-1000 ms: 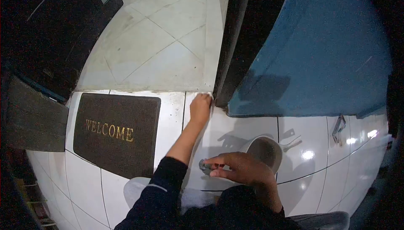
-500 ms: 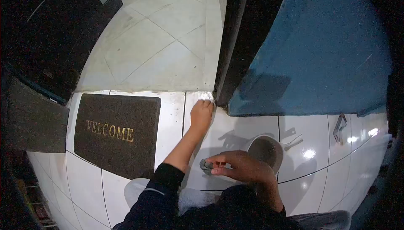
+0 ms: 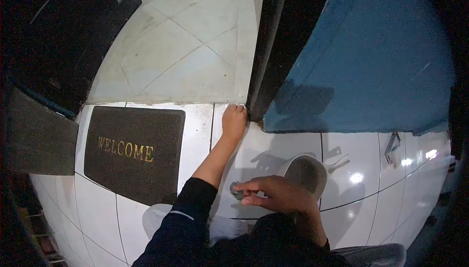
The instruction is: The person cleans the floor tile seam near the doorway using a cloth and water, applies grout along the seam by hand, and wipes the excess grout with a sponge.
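Note:
My left hand point(image 3: 235, 122) reaches forward to the edge of the white floor tiles, beside the foot of the dark door frame point(image 3: 266, 66). Its fingers are curled down against the tile edge, and whatever may be under them is hidden. Nearer my body, my right hand point(image 3: 278, 193) pinches a grey lump of putty-like material point(image 3: 236, 191) between thumb and fingers. Just beyond that hand stands a white round pot point(image 3: 322, 176) with a grey inside, partly covered by the hand.
A dark doormat point(image 3: 134, 135) reading WELCOME lies on the left. A blue wall point(image 3: 371, 56) rises at the right, with a small metal-edged object point(image 3: 392, 148) on the tiles below it. Beige tiled floor point(image 3: 181, 42) extends past the white tiles.
My left hand has edged slightly forward along the door frame. My right hand still holds the grey lump, its fingers now further over it. The view has shifted slightly.

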{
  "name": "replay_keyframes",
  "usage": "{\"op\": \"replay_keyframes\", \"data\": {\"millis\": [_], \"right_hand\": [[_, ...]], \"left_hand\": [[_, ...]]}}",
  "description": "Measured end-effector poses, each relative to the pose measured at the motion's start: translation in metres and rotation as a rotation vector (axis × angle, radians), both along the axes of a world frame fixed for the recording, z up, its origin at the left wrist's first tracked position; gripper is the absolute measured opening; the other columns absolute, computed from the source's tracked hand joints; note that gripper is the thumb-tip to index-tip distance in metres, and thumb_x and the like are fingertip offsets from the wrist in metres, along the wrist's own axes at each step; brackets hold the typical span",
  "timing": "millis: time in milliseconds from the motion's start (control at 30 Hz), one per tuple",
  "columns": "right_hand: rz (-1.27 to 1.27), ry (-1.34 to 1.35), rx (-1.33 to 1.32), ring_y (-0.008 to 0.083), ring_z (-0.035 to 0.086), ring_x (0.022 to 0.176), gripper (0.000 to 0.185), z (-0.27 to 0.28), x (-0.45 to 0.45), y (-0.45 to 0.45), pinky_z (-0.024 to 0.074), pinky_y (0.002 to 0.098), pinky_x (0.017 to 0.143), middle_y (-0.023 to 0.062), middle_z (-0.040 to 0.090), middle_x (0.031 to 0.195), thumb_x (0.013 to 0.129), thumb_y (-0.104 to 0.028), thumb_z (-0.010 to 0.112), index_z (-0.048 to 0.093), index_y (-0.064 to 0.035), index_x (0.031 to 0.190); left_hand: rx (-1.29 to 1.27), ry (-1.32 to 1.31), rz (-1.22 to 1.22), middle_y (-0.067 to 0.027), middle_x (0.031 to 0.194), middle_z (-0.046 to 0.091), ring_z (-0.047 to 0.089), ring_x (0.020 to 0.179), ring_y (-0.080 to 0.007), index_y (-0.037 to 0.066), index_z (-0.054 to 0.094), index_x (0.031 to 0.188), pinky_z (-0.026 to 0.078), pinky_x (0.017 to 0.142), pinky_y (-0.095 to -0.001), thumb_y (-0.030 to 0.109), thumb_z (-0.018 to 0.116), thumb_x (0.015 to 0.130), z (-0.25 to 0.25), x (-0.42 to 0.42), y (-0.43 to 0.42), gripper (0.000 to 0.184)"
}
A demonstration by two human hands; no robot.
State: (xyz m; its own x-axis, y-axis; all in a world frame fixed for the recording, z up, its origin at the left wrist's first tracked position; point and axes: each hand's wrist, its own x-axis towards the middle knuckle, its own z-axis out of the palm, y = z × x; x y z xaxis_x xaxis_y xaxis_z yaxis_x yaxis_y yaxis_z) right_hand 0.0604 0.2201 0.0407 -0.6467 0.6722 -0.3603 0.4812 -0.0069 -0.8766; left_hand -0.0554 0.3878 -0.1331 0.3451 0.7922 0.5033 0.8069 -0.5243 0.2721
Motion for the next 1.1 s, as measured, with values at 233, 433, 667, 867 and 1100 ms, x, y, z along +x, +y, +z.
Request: {"op": "replay_keyframes", "data": {"millis": [233, 433, 667, 867, 1100], "right_hand": [[-0.017, 0.023, 0.027, 0.0330, 0.057, 0.095, 0.047, -0.004, -0.001, 0.002, 0.0439, 0.0387, 0.083, 0.0187, 0.059, 0.102, 0.087, -0.042, 0.048, 0.053, -0.0053, 0.116], [0.024, 0.006, 0.060, 0.0286, 0.059, 0.094, 0.042, 0.000, 0.001, 0.002, 0.0449, 0.0361, 0.080, 0.0160, 0.061, 0.101, 0.087, -0.036, 0.051, 0.053, -0.0064, 0.117], [-0.042, 0.089, 0.134, 0.0324, 0.058, 0.092, 0.045, -0.008, 0.001, -0.007, 0.0447, 0.0392, 0.080, 0.0187, 0.060, 0.098, 0.087, -0.040, 0.049, 0.054, -0.0056, 0.115], [-0.011, -0.027, 0.014, 0.0326, 0.057, 0.095, 0.045, -0.001, 0.006, 0.004, 0.0440, 0.0383, 0.083, 0.0184, 0.059, 0.102, 0.087, -0.040, 0.049, 0.054, -0.0054, 0.115], [-0.046, 0.093, -0.013, 0.0316, 0.057, 0.096, 0.045, -0.008, 0.012, -0.003, 0.0441, 0.0378, 0.083, 0.0181, 0.059, 0.103, 0.087, -0.041, 0.049, 0.053, -0.0058, 0.116]], "left_hand": [[-0.001, 0.012, -0.026, -0.0081, 0.071, 0.055, 0.053, 0.076, -0.0240, 0.006, 0.057, 0.063, 0.044, 0.075, -0.0376, 0.010, 0.054, 0.068, 0.001, 0.000, -0.002, 0.007], [0.079, 0.047, -0.048, -0.0073, 0.075, 0.058, 0.054, 0.079, -0.0235, 0.005, 0.061, 0.070, 0.044, 0.079, -0.0388, 0.008, 0.053, 0.069, 0.000, -0.002, -0.022, 0.009], [-0.043, 0.045, 0.014, -0.0095, 0.075, 0.057, 0.055, 0.078, -0.0248, 0.005, 0.059, 0.067, 0.044, 0.078, -0.0383, 0.008, 0.052, 0.070, 0.005, 0.001, 0.000, 0.008], [0.036, -0.029, -0.019, -0.0093, 0.074, 0.056, 0.052, 0.075, -0.0256, 0.005, 0.059, 0.067, 0.044, 0.069, -0.0359, 0.009, 0.051, 0.071, -0.003, -0.004, -0.023, 0.009], [-0.063, 0.002, 0.113, -0.0093, 0.072, 0.055, 0.052, 0.072, -0.0268, 0.005, 0.057, 0.064, 0.044, 0.065, -0.0367, 0.009, 0.051, 0.069, 0.009, 0.004, 0.006, 0.008]]}}
